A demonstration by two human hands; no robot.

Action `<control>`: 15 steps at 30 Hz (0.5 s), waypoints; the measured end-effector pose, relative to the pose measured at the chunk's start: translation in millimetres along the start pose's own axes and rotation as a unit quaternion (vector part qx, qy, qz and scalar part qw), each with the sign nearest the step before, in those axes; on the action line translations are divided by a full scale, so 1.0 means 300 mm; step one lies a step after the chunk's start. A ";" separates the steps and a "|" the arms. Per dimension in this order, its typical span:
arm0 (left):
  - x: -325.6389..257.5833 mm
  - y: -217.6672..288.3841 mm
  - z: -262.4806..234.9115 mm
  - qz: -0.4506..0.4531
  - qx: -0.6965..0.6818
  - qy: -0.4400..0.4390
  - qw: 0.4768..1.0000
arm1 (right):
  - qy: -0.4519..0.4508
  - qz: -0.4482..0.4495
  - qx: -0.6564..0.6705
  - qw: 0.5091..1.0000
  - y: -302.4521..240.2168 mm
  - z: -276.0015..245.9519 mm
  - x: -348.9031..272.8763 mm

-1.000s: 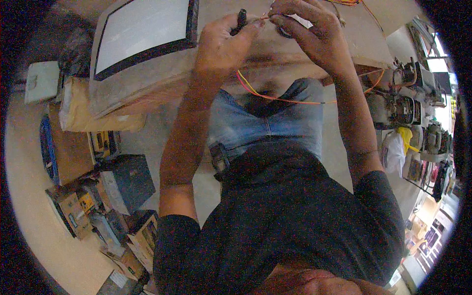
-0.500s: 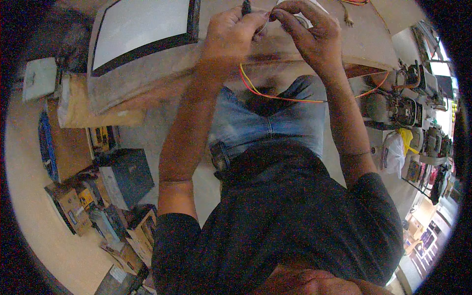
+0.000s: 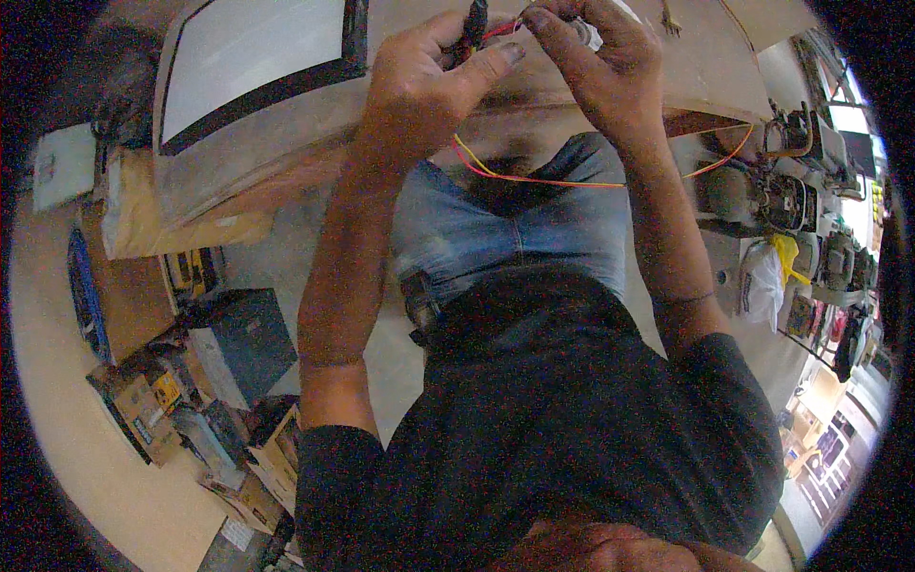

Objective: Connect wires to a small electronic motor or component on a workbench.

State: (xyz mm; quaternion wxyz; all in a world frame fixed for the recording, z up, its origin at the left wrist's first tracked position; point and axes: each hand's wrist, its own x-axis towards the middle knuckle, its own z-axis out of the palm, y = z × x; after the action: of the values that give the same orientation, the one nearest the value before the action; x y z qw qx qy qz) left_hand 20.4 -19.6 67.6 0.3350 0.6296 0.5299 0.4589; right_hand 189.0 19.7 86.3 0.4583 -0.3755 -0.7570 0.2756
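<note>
- Pinching a slim black tool (image 3: pixel 474 27) in the left hand (image 3: pixel 424 91), thumb and fingers closed round it, tip pointing up toward the top edge of the view.
- Closing the right hand (image 3: pixel 600 62) on a small pale part (image 3: pixel 588 34), fingers curled over it just beside the left.
- Running thin red, orange and yellow wires (image 3: pixel 534 178) from between both hands, drooping below them across the lap in blue jeans (image 3: pixel 515 234), trailing off to the right.
- Working over the pale wooden counter (image 3: pixel 705 67) that lies behind the hands, with a flat black-framed white panel (image 3: pixel 253 71) lying on it to the left of the left hand.
- Judging the wire work as under way, not finished: wire ends meeting the tool at the fingertips, loose lengths hanging free below.
- Hiding the actual joint behind the fingers; not showing whether anything is stripped, cut or joined.
- Cutting off the tool's tip at the top edge; blurring the small part too much to name.
- Crowding cardboard boxes (image 3: pixel 143 410) on the floor well below and left of the hands.
</note>
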 end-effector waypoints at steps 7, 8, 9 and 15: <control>0.010 0.027 -0.019 -0.019 0.009 0.012 1.000 | -0.002 0.062 0.069 0.996 -0.007 0.003 0.012; 0.010 0.025 -0.016 -0.018 0.009 0.012 1.000 | -0.021 0.119 0.150 0.981 0.001 -0.001 0.012; 0.010 0.022 -0.013 -0.033 -0.004 0.012 0.999 | -0.040 0.175 0.230 0.956 0.010 -0.007 0.013; 0.013 0.023 0.007 -0.013 -0.057 -0.015 0.998 | -0.146 0.225 0.310 0.912 0.096 -0.058 0.047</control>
State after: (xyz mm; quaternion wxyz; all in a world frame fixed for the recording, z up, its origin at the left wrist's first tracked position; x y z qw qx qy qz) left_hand 24.8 -17.2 74.0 0.3841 0.6095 0.5060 0.4742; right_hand 209.5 48.7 78.7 0.3620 -0.3304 -0.5878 0.6437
